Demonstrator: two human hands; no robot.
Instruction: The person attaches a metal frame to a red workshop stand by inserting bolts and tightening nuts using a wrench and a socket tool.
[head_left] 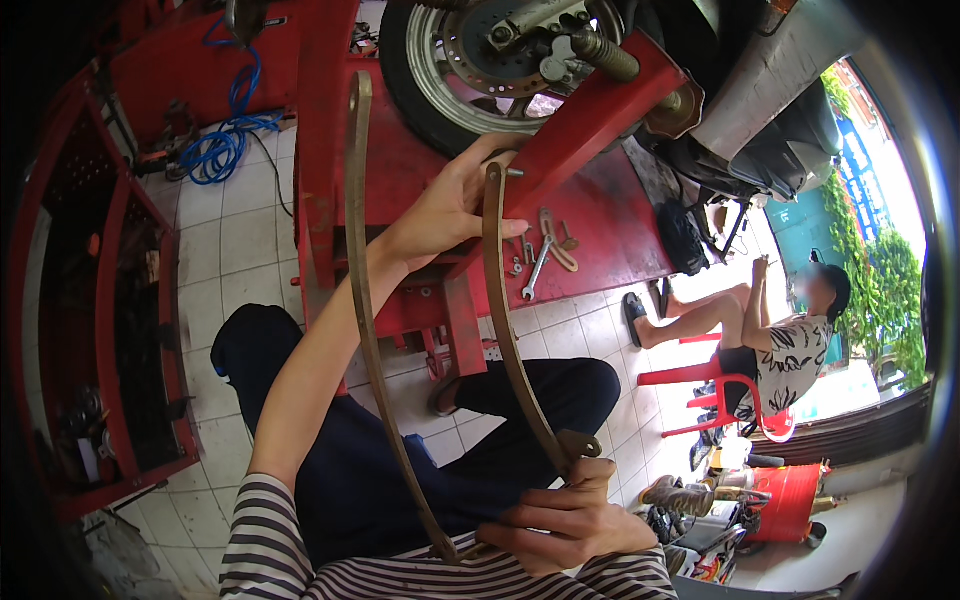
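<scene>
1. We see a curved, bronze-brown, two-bar metal frame (361,270) spanning the centre, its lower corner hidden behind fingers.
2. Our left hand (452,200), upper centre, bends behind the frame's right bar, apparently steadying it beside a thick red steel arm (592,128); its fingertips are obscured, so we cannot tell whether they grip.
3. A silver open-ended wrench (539,266) lies right of centre, presumably kept within reach.
4. Our right hand (580,520), bottom centre, clenches the frame's lower end, probably supporting its weight.
</scene>
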